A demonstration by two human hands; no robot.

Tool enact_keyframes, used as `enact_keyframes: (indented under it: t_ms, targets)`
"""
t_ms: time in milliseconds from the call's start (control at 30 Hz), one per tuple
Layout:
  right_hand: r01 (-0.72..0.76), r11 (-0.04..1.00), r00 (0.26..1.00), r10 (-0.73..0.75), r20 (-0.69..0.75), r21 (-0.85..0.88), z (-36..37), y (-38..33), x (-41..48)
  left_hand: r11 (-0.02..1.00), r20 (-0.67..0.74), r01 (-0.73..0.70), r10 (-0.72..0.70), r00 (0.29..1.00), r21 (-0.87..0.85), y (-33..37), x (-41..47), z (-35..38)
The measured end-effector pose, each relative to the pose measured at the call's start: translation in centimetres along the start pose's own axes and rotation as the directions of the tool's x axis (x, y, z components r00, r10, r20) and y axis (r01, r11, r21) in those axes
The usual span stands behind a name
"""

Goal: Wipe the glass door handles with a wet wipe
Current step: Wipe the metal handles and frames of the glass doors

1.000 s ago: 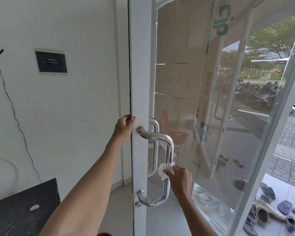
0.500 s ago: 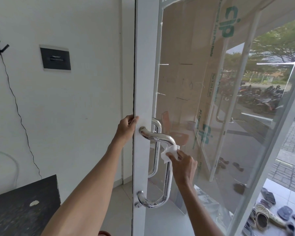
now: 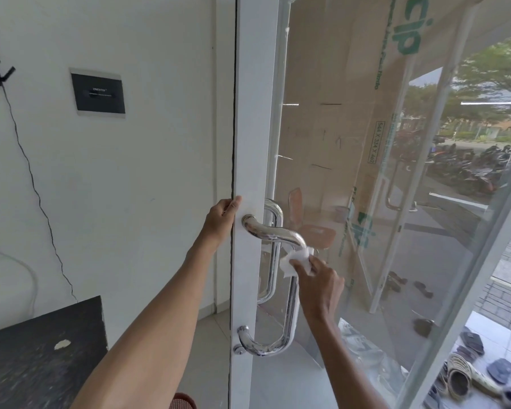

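Note:
A chrome D-shaped pull handle [image 3: 289,308] is fixed to the white frame of the glass door [image 3: 250,143]. A second chrome handle [image 3: 273,252] shows behind it on the other side of the glass. My right hand [image 3: 319,283] presses a white wet wipe [image 3: 297,259] around the near handle's upper bend. My left hand [image 3: 222,221] grips the door frame's edge level with the handle's top mount.
A white wall on the left carries a black panel [image 3: 99,94] and a hanging cable [image 3: 33,184]. A dark tabletop [image 3: 39,358] sits at lower left. Sandals [image 3: 469,370] lie outside at lower right. Glass panes [image 3: 396,202] stand to the right.
My right hand has slid the wipe up the handle's vertical bar from its middle to the upper bend. My left hand has stayed on the frame edge.

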State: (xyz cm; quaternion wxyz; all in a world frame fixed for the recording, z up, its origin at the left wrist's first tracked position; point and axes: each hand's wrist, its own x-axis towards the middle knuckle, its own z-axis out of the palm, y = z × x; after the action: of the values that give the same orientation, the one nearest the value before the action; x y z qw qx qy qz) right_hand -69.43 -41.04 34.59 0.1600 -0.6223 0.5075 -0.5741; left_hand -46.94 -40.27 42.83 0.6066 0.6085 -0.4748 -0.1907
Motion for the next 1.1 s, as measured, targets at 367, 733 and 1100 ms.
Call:
enact_keyframes:
  t_ms: [367, 733, 1100]
  targets:
    - [-0.037, 0.997, 0.995, 0.044, 0.094, -0.069, 0.9, 3.8, -3.1, 0.994, -0.033, 0.016, -0.019, 0.999, -0.105, -1.3, -1.0, 0.9]
    - [-0.005, 1.0, 0.996, 0.007, 0.085, -0.022, 0.0, 2.5, -1.2, 0.998, -0.033, 0.066, -0.065, 0.997, 0.015, -3.0, -2.8, 2.3]
    - [-0.082, 0.993, 0.985, 0.093, 0.145, -0.079, 1.5, 5.4, -3.7, 0.986, -0.042, 0.149, -0.146, 0.988, 0.078, -4.8, -3.8, 2.9]
